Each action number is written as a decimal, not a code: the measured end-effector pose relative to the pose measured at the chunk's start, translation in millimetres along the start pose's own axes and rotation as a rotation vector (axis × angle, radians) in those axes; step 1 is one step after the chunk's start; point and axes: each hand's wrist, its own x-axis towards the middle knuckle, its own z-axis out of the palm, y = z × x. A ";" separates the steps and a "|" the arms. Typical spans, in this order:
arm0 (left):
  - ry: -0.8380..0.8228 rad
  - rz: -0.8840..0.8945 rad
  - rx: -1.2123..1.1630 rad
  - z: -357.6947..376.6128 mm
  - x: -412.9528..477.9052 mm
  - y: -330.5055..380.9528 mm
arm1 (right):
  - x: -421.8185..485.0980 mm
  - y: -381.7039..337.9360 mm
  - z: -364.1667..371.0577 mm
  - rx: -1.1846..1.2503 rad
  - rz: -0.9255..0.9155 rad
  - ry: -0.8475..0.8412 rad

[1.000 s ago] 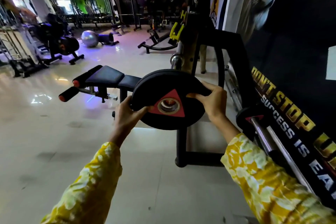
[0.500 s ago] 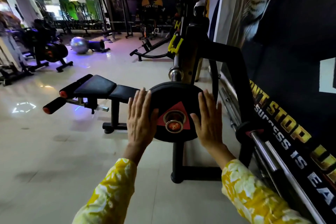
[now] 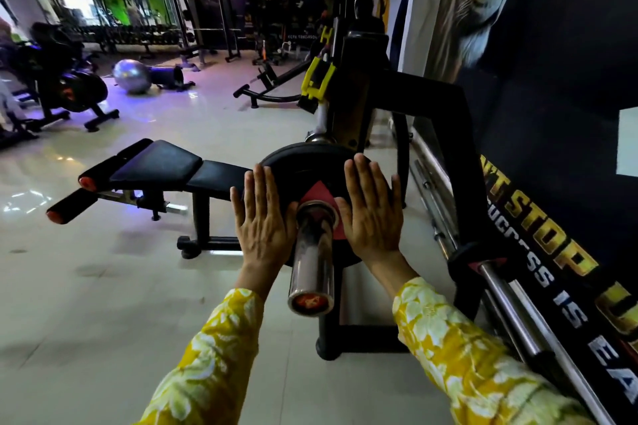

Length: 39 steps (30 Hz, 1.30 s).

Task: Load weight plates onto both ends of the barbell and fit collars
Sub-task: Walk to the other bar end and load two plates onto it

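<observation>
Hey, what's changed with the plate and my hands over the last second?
The left hand and right hand let go of the rim of the weight plate and now press flat on its face. The plate slid away from you along the barbell sleeve, which now sticks out well past it. The bench stayed put.

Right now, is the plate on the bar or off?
On: the barbell sleeve sticks out through the weight plate.

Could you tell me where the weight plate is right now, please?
In the head view, the weight plate sits mid-frame on the barbell sleeve, between the left hand and right hand pressed flat against it.
</observation>
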 end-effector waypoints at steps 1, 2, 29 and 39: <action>0.012 0.007 0.004 9.5 4.3 -1.7 | 1.2 2.8 11.2 0.005 0.008 0.005; 0.028 0.019 0.016 19.9 8.8 -4.2 | 2.9 5.3 23.2 0.015 0.015 0.014; 0.089 0.090 -0.013 184.4 73.8 -44.3 | 49.5 48.1 187.5 -0.101 0.057 0.088; -0.186 0.064 -0.187 133.2 77.9 -41.7 | 61.2 32.2 132.0 0.064 0.186 -0.251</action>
